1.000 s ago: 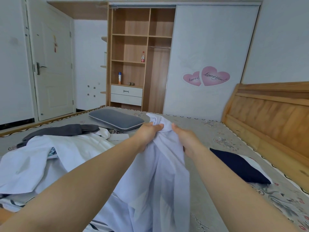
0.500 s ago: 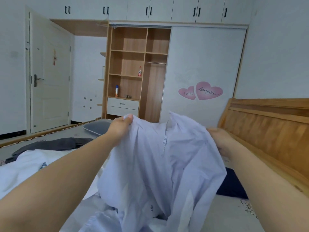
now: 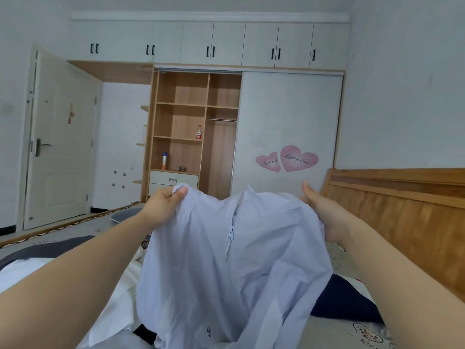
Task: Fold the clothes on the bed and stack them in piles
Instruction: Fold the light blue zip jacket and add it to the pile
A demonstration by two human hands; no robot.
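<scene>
You are holding a pale lilac-white zip-front garment of thin cloth point(image 3: 226, 260) up in front of you, spread between your two hands. Your left hand point(image 3: 163, 205) pinches its upper left corner, thumb on top and fingers curled into the cloth. Your right hand point(image 3: 322, 210) has the upper right edge; the thumb points up and the palm lies against the cloth, but the fingers are hidden behind it, so you cannot tell how firmly it grips. The garment's white zip pull point(image 3: 230, 234) hangs midway between your hands, and the cloth drapes down from them onto the patterned bed point(image 3: 352, 331).

Below your left forearm lies a heap of white clothes point(image 3: 118, 293), with a dark grey garment point(image 3: 47, 250) beyond it. Below your right forearm, partly behind the hanging cloth, is a dark navy item point(image 3: 344, 301). A grey pillow point(image 3: 125, 215) peeks out just under your left wrist. Just right of your right hand stands the wooden headboard point(image 3: 402, 217). Beyond both hands is an open wooden wardrobe point(image 3: 193, 127) with a white sliding door bearing pink heart stickers point(image 3: 289, 159).
</scene>
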